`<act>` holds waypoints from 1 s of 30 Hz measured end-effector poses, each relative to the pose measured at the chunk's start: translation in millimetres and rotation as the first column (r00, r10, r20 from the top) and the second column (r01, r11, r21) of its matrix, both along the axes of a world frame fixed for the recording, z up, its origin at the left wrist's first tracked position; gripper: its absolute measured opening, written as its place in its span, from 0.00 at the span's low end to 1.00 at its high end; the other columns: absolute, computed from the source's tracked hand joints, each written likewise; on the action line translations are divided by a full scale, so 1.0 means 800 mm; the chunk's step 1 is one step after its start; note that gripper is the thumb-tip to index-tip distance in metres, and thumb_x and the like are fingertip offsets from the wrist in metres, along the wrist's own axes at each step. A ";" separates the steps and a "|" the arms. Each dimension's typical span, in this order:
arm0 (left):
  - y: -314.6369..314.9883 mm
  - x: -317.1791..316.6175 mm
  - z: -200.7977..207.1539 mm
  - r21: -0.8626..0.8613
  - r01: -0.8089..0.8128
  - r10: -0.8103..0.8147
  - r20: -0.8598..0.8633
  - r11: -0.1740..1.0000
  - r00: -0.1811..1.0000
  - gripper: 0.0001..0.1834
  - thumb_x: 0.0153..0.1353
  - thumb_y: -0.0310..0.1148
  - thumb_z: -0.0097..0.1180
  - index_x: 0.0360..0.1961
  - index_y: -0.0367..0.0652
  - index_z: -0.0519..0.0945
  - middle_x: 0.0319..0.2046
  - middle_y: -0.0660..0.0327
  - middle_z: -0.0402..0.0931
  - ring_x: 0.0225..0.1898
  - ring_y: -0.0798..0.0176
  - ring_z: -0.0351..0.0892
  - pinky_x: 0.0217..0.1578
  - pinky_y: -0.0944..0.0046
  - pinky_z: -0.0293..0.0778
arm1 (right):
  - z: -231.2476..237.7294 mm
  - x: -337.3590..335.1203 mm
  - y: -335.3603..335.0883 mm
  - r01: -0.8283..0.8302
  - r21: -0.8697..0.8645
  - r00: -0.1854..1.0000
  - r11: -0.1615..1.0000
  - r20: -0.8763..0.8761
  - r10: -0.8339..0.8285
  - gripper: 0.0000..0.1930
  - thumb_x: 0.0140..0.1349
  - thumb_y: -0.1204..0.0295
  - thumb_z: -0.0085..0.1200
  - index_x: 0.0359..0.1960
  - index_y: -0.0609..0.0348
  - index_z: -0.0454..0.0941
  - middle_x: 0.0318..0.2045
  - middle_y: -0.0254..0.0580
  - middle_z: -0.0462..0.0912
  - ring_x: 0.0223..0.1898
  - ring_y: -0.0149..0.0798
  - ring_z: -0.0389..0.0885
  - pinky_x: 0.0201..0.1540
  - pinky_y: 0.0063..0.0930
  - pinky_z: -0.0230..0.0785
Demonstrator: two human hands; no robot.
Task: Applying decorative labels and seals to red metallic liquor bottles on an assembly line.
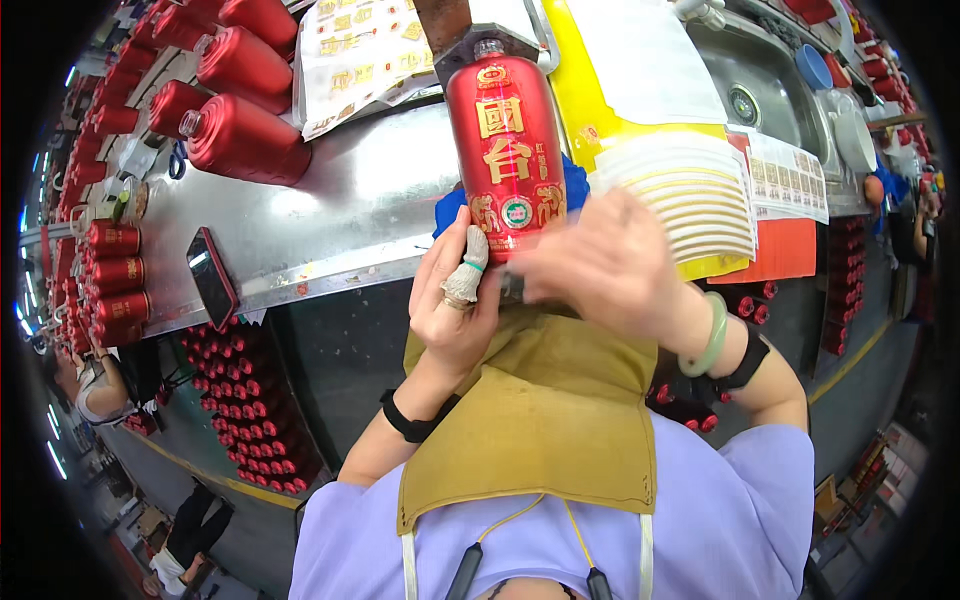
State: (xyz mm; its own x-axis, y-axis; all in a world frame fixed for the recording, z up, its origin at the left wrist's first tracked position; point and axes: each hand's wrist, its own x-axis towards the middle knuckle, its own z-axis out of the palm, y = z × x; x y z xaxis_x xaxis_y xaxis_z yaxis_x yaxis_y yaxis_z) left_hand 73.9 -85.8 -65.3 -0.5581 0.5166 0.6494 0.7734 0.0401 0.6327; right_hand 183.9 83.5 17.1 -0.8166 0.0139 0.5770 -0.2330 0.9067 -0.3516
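A glossy red bottle (505, 140) with gold lettering and a green round emblem lies in front of me, its clear neck pointing away into a notched metal holder (450, 62). Blue cloth (577, 185) shows under its near end. My left hand (452, 310) grips the bottle's base from the left; one finger wears a pale finger cover (466, 268) with a green band. Close to the base's right side is my right hand (615, 265), smeared by motion, so its fingers and anything in them are unclear.
Several plain red bottles (250, 140) lie at the left, near a phone (212, 278) on the metal table's edge. Gold label sheets (360, 55) lie behind. Gold-edged white strips (690, 200), a label sheet (790, 175) and a sink (755, 85) are at the right.
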 end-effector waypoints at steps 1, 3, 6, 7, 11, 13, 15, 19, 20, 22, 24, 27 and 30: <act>-0.002 0.002 -0.003 -0.021 -0.020 0.020 -0.027 1.000 0.999 0.24 0.51 0.19 0.74 0.53 0.33 0.86 0.58 0.44 0.82 0.56 0.41 0.84 0.55 0.51 0.81 | 0.001 -0.011 0.014 0.094 -0.095 0.995 0.991 -0.006 -0.095 0.13 0.55 0.69 0.69 0.43 0.50 0.86 0.32 0.34 0.82 0.34 0.39 0.78 0.40 0.35 0.71; -0.005 0.003 -0.001 -0.040 -0.037 0.032 -0.111 0.999 0.993 0.27 0.50 0.19 0.75 0.54 0.35 0.85 0.62 0.44 0.78 0.59 0.40 0.80 0.58 0.49 0.78 | 0.011 -0.025 0.037 0.239 -0.181 0.966 0.954 -0.056 -0.253 0.14 0.54 0.73 0.71 0.43 0.53 0.86 0.31 0.38 0.83 0.35 0.44 0.80 0.41 0.36 0.72; -0.006 0.009 0.002 -0.112 -0.089 0.065 -0.199 0.990 0.978 0.30 0.48 0.23 0.77 0.56 0.44 0.85 0.68 0.46 0.70 0.66 0.38 0.71 0.63 0.46 0.72 | 0.029 -0.028 0.050 0.291 -0.231 0.933 0.928 -0.146 -0.329 0.13 0.54 0.76 0.71 0.42 0.57 0.87 0.32 0.40 0.84 0.35 0.44 0.82 0.41 0.35 0.73; -0.003 0.010 0.003 -0.120 -0.074 0.046 -0.219 0.990 0.975 0.31 0.48 0.24 0.77 0.57 0.47 0.86 0.68 0.45 0.69 0.66 0.38 0.71 0.63 0.46 0.72 | 0.030 -0.029 0.052 0.295 -0.246 0.925 0.923 -0.168 -0.340 0.13 0.55 0.76 0.71 0.42 0.57 0.87 0.32 0.40 0.85 0.34 0.43 0.82 0.40 0.34 0.74; 0.016 0.008 0.015 -0.224 -0.099 0.030 -0.291 0.970 0.956 0.28 0.51 0.26 0.74 0.54 0.60 0.88 0.68 0.44 0.67 0.65 0.37 0.71 0.62 0.46 0.72 | 0.029 -0.032 0.051 0.298 -0.269 0.917 0.916 -0.185 -0.353 0.12 0.55 0.76 0.71 0.42 0.58 0.87 0.32 0.39 0.85 0.34 0.42 0.83 0.38 0.33 0.74; 0.030 0.021 0.025 -0.281 -0.128 0.063 -0.228 0.951 0.972 0.26 0.54 0.25 0.71 0.52 0.67 0.90 0.69 0.44 0.64 0.64 0.37 0.71 0.62 0.46 0.72 | 0.029 -0.034 0.048 0.287 -0.281 0.919 0.916 -0.190 -0.346 0.12 0.55 0.76 0.71 0.42 0.57 0.87 0.32 0.39 0.85 0.33 0.42 0.83 0.38 0.33 0.74; 0.038 0.026 0.016 -0.224 -0.136 0.104 -0.153 0.965 0.983 0.29 0.53 0.32 0.75 0.58 0.50 0.82 0.69 0.42 0.64 0.63 0.37 0.71 0.62 0.47 0.72 | 0.029 -0.035 0.046 0.296 -0.252 0.920 0.921 -0.183 -0.346 0.13 0.53 0.76 0.72 0.42 0.55 0.88 0.33 0.37 0.85 0.35 0.42 0.82 0.40 0.34 0.74; 0.019 0.015 0.014 -0.175 -0.045 0.052 0.036 0.983 0.998 0.48 0.52 0.35 0.79 0.70 0.32 0.66 0.70 0.41 0.60 0.67 0.38 0.67 0.66 0.48 0.67 | 0.010 -0.029 0.051 0.329 0.017 0.923 0.944 -0.218 -0.318 0.15 0.48 0.77 0.70 0.40 0.48 0.89 0.36 0.31 0.84 0.37 0.39 0.78 0.44 0.33 0.70; 0.013 0.009 0.011 -0.147 -0.001 0.006 0.032 0.989 0.999 0.48 0.53 0.34 0.79 0.71 0.32 0.65 0.70 0.41 0.60 0.68 0.38 0.66 0.67 0.48 0.65 | 0.001 -0.023 0.045 0.268 0.070 0.946 0.961 -0.206 -0.249 0.14 0.50 0.76 0.68 0.40 0.46 0.88 0.35 0.30 0.83 0.36 0.39 0.77 0.42 0.33 0.69; 0.009 0.004 0.031 -0.167 -0.074 0.076 0.004 0.983 0.997 0.54 0.48 0.30 0.79 0.74 0.32 0.60 0.69 0.40 0.64 0.69 0.39 0.66 0.69 0.45 0.62 | -0.007 -0.008 0.007 0.001 0.061 0.989 0.998 -0.144 0.008 0.13 0.52 0.76 0.66 0.40 0.46 0.87 0.34 0.30 0.82 0.35 0.39 0.77 0.41 0.35 0.69; 0.014 -0.001 0.038 -0.084 -0.048 0.054 0.076 0.995 0.996 0.51 0.47 0.30 0.81 0.71 0.31 0.66 0.66 0.44 0.71 0.66 0.44 0.72 0.69 0.48 0.64 | 0.002 -0.016 0.000 0.024 -0.032 0.993 0.999 -0.113 -0.028 0.12 0.52 0.75 0.66 0.40 0.47 0.87 0.33 0.30 0.82 0.35 0.39 0.78 0.42 0.36 0.69; 0.012 -0.013 0.025 -0.156 -0.026 0.038 0.073 0.987 0.997 0.41 0.44 0.28 0.81 0.61 0.30 0.79 0.58 0.49 0.81 0.61 0.49 0.79 0.68 0.51 0.67 | -0.017 -0.043 0.051 0.238 -0.093 0.952 0.967 -0.174 -0.251 0.11 0.54 0.73 0.64 0.40 0.47 0.86 0.34 0.31 0.82 0.33 0.39 0.78 0.42 0.36 0.70; 0.006 -0.018 0.020 -0.157 0.022 -0.004 0.115 0.987 0.993 0.40 0.45 0.27 0.80 0.62 0.30 0.79 0.58 0.48 0.82 0.63 0.49 0.78 0.70 0.51 0.65 | -0.012 -0.033 0.057 0.376 0.181 0.893 0.909 -0.332 -0.303 0.13 0.52 0.72 0.63 0.41 0.46 0.85 0.34 0.27 0.81 0.33 0.37 0.77 0.40 0.33 0.69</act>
State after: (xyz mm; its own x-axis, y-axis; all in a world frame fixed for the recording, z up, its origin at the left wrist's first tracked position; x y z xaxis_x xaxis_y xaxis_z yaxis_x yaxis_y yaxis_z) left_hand 59.7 -81.4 -49.3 -0.6165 0.6149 0.4917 0.6977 0.1371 0.7032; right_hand 157.7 129.4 7.2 -0.5818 0.0952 0.8078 0.0461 0.9954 -0.0842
